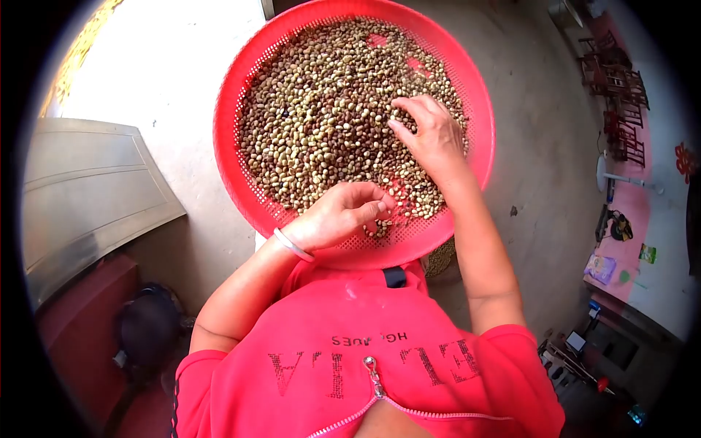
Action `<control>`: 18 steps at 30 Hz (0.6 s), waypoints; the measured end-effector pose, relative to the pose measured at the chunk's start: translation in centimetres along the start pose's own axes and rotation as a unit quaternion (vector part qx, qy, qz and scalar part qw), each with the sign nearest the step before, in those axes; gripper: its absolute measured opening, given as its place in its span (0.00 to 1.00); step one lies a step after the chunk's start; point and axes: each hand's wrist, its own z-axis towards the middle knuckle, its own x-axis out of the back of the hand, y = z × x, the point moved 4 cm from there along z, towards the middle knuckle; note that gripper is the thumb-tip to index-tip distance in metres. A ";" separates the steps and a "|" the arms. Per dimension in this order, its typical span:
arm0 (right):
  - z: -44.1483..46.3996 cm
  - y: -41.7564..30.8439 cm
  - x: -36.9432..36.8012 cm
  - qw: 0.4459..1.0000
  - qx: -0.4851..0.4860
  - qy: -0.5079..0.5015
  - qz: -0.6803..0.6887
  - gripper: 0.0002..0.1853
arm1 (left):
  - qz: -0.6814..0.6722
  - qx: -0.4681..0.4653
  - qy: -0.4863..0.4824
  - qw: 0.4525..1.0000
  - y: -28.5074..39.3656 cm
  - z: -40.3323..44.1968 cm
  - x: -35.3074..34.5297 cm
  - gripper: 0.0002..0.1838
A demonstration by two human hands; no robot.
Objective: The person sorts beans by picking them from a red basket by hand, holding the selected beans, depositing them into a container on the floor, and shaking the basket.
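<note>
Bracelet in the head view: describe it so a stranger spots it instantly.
Find the big red tray of bean-like pieces. At its near side is the left hand. The bracelet is the pale ring worn just behind that hand, the only one in view.

Over the basket (480, 139), free passage is left above the beans (307, 102) from 9 to 12 o'clock. The way is blocked at 3 o'clock by the right hand (436, 139), at 6 by the left hand (345, 213); outside, open floor (533, 146) is found at 3.
</note>
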 end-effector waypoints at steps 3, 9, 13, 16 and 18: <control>0.3 0.1 -0.7 0.999 0.024 -0.036 -0.003 0.08 | -0.049 0.000 -0.008 0.999 0.4 0.7 0.1 0.12; -0.4 1.1 -0.4 0.994 -0.058 0.000 0.090 0.08 | -0.223 0.003 0.037 0.974 0.1 2.7 1.1 0.13; -1.6 -0.4 1.6 0.962 -0.104 -0.051 0.247 0.11 | -0.409 -0.005 0.099 0.907 0.6 3.3 0.9 0.19; -3.0 -1.0 1.9 0.951 -0.048 -0.121 0.280 0.11 | -0.458 -0.017 0.109 0.882 1.1 3.3 0.4 0.21; -2.4 -0.1 2.6 0.979 -0.042 -0.057 0.193 0.10 | -0.445 -0.015 0.110 0.889 0.6 3.5 0.3 0.20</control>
